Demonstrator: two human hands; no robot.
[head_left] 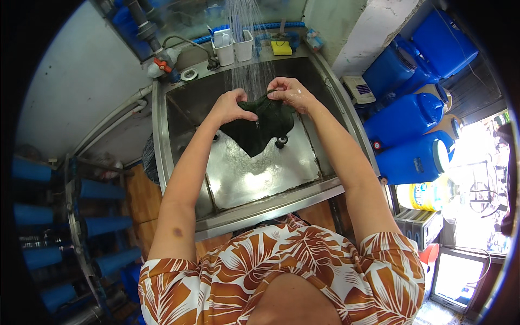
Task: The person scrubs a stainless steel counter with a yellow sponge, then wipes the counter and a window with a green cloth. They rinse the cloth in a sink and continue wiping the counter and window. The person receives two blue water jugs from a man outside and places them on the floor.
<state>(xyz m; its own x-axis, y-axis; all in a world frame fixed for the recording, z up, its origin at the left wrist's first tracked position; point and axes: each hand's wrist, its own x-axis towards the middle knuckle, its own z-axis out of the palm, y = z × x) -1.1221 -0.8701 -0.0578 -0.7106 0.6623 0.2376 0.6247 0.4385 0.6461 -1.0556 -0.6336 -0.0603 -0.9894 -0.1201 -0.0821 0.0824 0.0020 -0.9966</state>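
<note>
In the wide steel sink (pixel 249 187), water (pixel 250 59) sprays down at the upper edge of a dark green cloth (pixel 257 132), apparently being rinsed; turning it next would call for a firm pinch on both sides. The cloth hangs above the basin floor, limp, wet-looking, tapering downward. The left hand (pixel 233 108) grips its upper left more loosely; the right hand (pixel 291 93) narrowly pinches its top right
</note>
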